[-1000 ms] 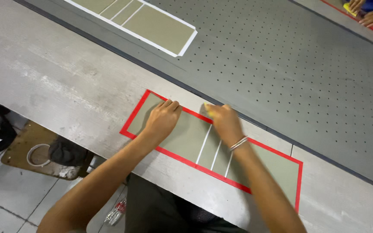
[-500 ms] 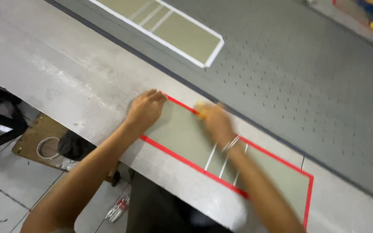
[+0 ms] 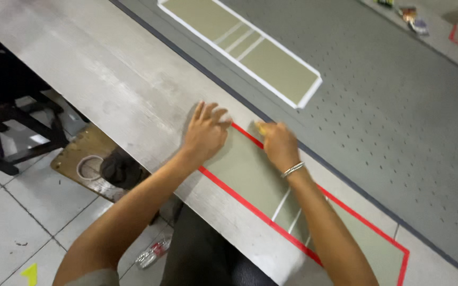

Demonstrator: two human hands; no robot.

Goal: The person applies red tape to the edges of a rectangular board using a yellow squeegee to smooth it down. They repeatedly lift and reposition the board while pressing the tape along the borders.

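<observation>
From the head camera I look down on a long grey table (image 3: 107,90) with both hands at the near end of an olive panel (image 3: 250,175) edged in red tape (image 3: 239,198). My left hand (image 3: 205,135) lies palm down with the fingers spread and loosely flat, pressing on the panel's left corner where the tape turns; it grips nothing that I can see. My right hand (image 3: 278,145) is curled into a loose fist just beside it, on the panel's far edge, and a small yellow thing (image 3: 261,127) shows at its fingertips; I cannot tell what it is or how firmly it is pinched. A thin bracelet (image 3: 292,169) sits on that wrist. The panel lies flat on the table's near strip, running away to the right under my right forearm, with three pale lines (image 3: 287,212) crossing it near the middle. Beyond it a dark stripe marks the start of a grey perforated bed (image 3: 398,122), and on that bed, well apart from my hands, lies a second olive panel with white edging (image 3: 239,47) and the same pale lines. Below the table edge I see tiled floor (image 3: 6,212), a brown board (image 3: 86,153) with a tape roll (image 3: 88,167) on it, and a dark stool frame (image 3: 22,127).
</observation>
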